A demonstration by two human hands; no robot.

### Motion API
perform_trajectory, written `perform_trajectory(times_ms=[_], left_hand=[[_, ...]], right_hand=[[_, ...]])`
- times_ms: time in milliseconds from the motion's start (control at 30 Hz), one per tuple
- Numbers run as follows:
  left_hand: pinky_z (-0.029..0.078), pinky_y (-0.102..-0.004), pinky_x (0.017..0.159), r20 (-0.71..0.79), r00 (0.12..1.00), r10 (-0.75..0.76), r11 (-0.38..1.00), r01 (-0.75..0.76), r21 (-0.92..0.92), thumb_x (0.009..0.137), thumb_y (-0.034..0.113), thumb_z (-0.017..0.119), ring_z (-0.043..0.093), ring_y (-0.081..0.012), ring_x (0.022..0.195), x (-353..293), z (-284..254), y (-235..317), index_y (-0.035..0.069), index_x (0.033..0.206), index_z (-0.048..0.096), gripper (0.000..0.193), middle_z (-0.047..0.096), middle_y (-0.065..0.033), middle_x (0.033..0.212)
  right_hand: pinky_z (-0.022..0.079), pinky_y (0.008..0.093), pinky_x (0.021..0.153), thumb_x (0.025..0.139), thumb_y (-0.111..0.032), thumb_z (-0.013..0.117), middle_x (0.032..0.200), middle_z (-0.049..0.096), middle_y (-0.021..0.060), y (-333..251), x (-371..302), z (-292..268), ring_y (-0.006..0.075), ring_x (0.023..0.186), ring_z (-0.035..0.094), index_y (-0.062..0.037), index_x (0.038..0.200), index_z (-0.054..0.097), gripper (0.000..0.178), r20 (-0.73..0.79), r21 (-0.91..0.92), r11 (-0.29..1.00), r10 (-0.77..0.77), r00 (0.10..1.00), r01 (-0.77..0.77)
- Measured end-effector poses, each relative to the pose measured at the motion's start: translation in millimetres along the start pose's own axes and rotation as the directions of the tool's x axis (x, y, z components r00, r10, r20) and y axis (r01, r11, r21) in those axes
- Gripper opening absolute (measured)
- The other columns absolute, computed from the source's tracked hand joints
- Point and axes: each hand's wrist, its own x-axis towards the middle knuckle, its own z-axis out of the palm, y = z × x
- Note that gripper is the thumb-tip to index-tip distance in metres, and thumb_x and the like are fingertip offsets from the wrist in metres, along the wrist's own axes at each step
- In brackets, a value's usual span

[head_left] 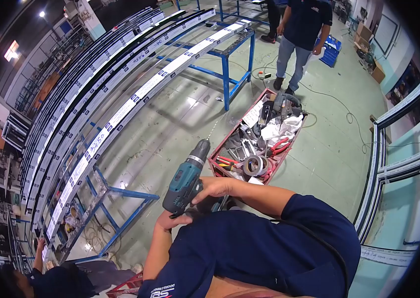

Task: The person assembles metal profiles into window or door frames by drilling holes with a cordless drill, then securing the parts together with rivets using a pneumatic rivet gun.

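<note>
Workshop, pale tiled floor (pixel 165 134). Long white profiles (pixel 135 98) span blue trestles (pixel 226 82), upper left of frame, presumably to keep them off the ground. Teal drill (pixel 185 176) mid-frame, bit (pixel 214 128) aimed up-frame, likely for safety. Right hand (pixel 213 187): fingers wrapped around its grip (partly hidden). Left hand (pixel 172 220) at its rear, perhaps steadying; can't tell whether those fingers close.

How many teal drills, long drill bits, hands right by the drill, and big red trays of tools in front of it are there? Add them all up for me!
Teal drill: 1
Drill bit: 1
Hands: 2 (left hand, right hand)
Red tray: 1
Total: 5
</note>
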Motion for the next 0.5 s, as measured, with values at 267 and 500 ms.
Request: perform_trajectory(times_ms=[267,500], left_hand=[[0.044,-0.0563,0.121,-0.371,0.859,-0.354,0.913,0.231,-0.335,0.084,-0.007,0.073,0.063,-0.0314,0.135,-97,-45,-62,0.003,0.130,0.072,0.047,0.068,-0.0104,0.142],[0.057,-0.0334,0.094,-0.565,0.806,-0.177,0.973,0.228,0.020,0.096,0.019,0.086,0.064,-0.0156,0.113,-90,-17,-95,0.009,0.145,0.060,0.056,0.066,-0.0009,0.127]], right_hand=[[0.050,0.0374,0.110,0.084,-0.007,0.084,0.133,0.071,0.0096,17,35,29,0.0205,0.122,0.066,0.0000,0.145,0.055,0.067,-0.042,-0.156,0.978,0.131,0.991,-0.136],[0.054,0.0360,0.104,0.078,-0.001,0.083,0.128,0.066,0.0139,43,100,30,0.0213,0.118,0.067,0.0050,0.149,0.042,0.083,0.108,-0.120,0.972,0.217,0.970,-0.204]])
